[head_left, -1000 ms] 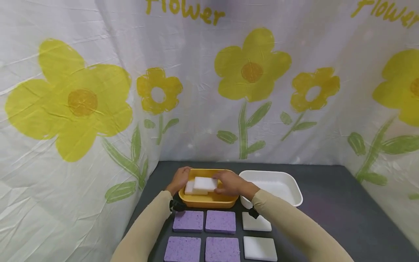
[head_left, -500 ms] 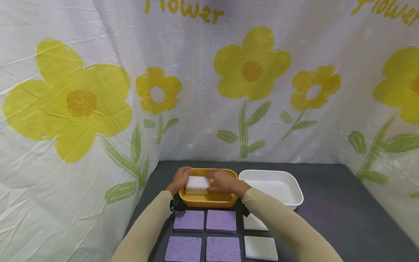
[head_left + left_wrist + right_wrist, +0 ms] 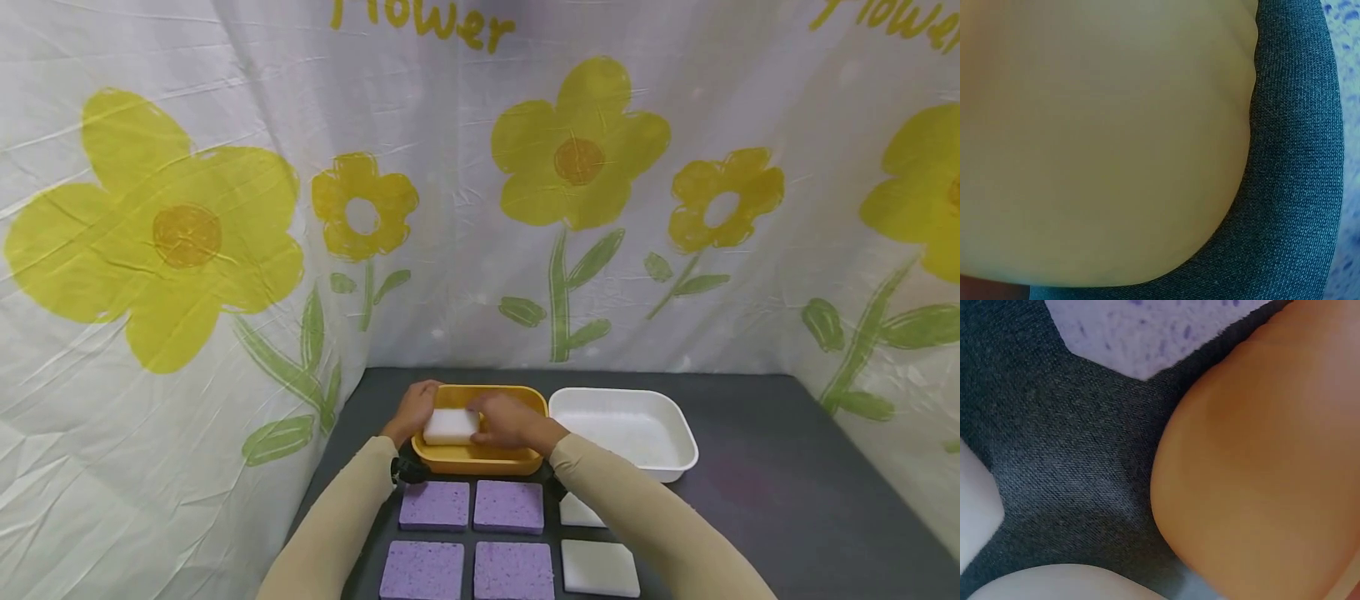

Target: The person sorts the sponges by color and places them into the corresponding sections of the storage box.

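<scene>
A yellow plastic tray (image 3: 480,462) stands near the back of the table with a white sponge block (image 3: 450,426) at its left end. My right hand (image 3: 508,419) reaches over the tray and pinches the right end of the block between thumb and fingers. My left hand (image 3: 414,410) holds the tray's left rim. Close up, the tray's outer wall (image 3: 1104,150) fills most of the left wrist view. In the right wrist view the tray (image 3: 1260,462) takes up the right side, and neither hand's fingers show there.
A white tray (image 3: 626,425) stands right of the yellow one. In front lie several purple speckled sponges, among them a near-left sponge (image 3: 422,570), and white pads, including a near pad (image 3: 600,568). Dark cloth covers the table; a flower-printed curtain (image 3: 450,275) hangs behind.
My right hand has carried the white block left and down inside the yellow tray, over the white piece at its left end. My left hand has stayed at the rim.
</scene>
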